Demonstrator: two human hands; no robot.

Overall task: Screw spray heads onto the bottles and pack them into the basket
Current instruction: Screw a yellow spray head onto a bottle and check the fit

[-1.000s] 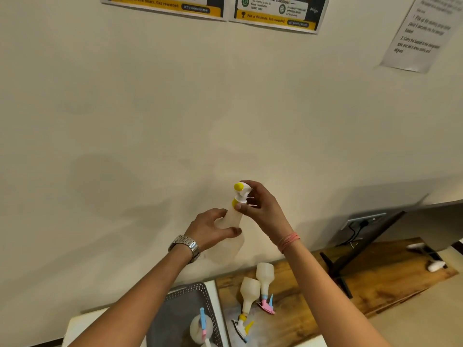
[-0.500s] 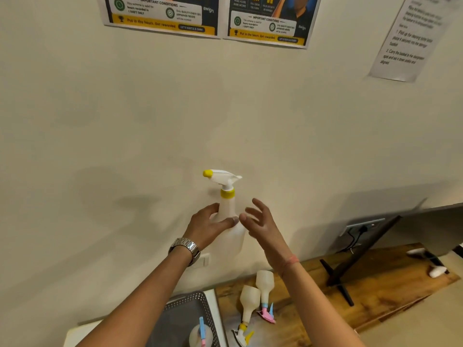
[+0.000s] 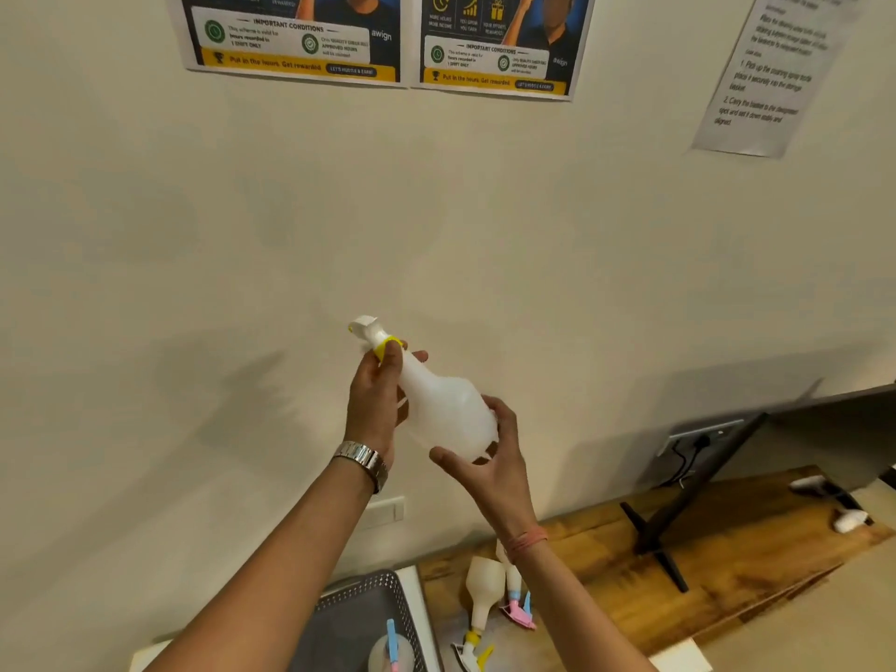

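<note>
I hold a translucent white spray bottle (image 3: 443,409) up in front of the wall, tilted with its head to the upper left. Its white spray head (image 3: 366,328) with a yellow collar is on the neck. My left hand (image 3: 376,397) grips the neck just below the collar. My right hand (image 3: 487,451) cups the bottle's wide base from below. A grey perforated basket (image 3: 376,601) sits at the bottom edge with one bottle with a blue and pink spray head (image 3: 390,649) in it. Two more bottles (image 3: 482,591) with heads on lie on the wooden table (image 3: 727,545).
A black monitor stand (image 3: 679,516) stands on the table at right, with a wall socket and cable (image 3: 693,441) behind it. White objects (image 3: 846,518) lie at the far right. Posters (image 3: 378,41) and a printed sheet (image 3: 771,75) hang on the wall.
The bottle went from upright to tilted. My left hand slid up to the neck and my right hand, which had let go of the spray head, dropped under the base.
</note>
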